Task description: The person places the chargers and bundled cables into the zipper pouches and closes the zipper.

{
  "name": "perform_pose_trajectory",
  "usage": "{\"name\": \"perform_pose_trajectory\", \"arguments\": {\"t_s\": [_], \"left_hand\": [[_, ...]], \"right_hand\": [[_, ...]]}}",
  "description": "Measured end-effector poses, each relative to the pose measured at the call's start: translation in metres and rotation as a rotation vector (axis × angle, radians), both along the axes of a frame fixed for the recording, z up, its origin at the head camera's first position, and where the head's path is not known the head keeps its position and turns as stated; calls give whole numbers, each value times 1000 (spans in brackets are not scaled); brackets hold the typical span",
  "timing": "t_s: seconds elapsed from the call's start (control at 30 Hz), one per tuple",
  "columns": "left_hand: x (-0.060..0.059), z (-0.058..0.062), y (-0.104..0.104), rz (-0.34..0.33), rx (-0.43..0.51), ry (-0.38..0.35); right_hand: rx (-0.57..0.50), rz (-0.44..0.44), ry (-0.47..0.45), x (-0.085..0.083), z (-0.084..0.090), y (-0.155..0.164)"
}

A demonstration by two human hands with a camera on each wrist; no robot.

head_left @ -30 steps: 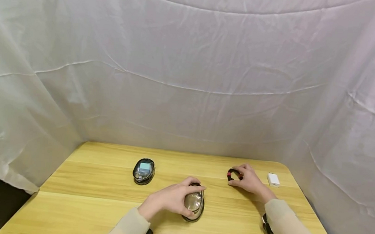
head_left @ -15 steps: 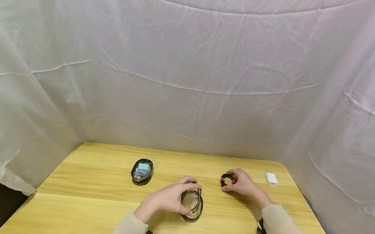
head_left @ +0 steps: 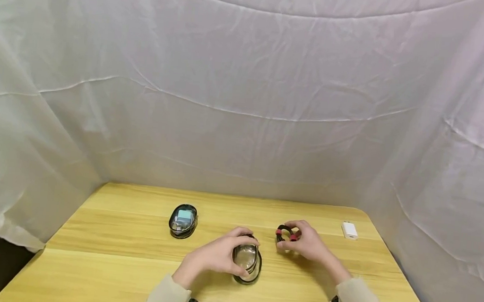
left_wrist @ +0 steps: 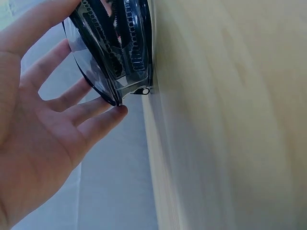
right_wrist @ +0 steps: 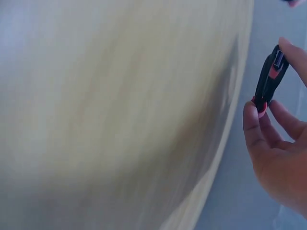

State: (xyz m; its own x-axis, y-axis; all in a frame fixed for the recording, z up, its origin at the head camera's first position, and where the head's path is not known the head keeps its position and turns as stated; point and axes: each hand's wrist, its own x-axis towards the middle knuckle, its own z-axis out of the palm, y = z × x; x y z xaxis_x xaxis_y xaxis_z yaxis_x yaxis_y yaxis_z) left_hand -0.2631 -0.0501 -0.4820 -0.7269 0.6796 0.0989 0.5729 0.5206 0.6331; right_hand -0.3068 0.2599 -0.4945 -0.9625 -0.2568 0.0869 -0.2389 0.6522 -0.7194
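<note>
The left hand (head_left: 212, 257) curls around a clear oval zip pouch with a black zipper edge (head_left: 247, 264), the thumb over its top and the fingers (left_wrist: 91, 108) spread along its near face. The left wrist view shows the pouch (left_wrist: 112, 48) propped on its edge against the light wooden table (head_left: 110, 254), its zipper gaping open, the fingertips touching the clear side. So the hand grasps the pouch loosely rather than clenching it.

Just to the right of the pouch, the right hand (head_left: 305, 243) pinches a small coiled black cable with red plug ends (head_left: 284, 232) between thumb and fingertips. In the right wrist view the cable (right_wrist: 268, 79) sits held at the fingertips (right_wrist: 252, 122), lifted off the tabletop.

Beyond the left hand, towards the far left, lies a second clear oval pouch holding something pale blue (head_left: 183, 220). Well to the right of the right hand rests a small white charger block (head_left: 350, 230).
</note>
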Motion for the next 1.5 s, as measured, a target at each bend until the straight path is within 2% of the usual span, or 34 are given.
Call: {"name": "perform_pose_trajectory", "arguments": {"t_s": [0.3,0.53,0.8,1.17,1.5], "left_hand": [[2,1,0,5,16,10],[4,3,0,34,26,-9],[4,-1,0,39,57,-17],[3,-3,-1,42,75,-3],[4,-1,0,34,84,-4]], "right_hand": [[-50,13,36,21,12,-22],[-71,90,53,35,13,-36],[-39,167,45,48,12,-49],[-16,257,55,53,6,-57],[74,321,74,55,2,-61]]}}
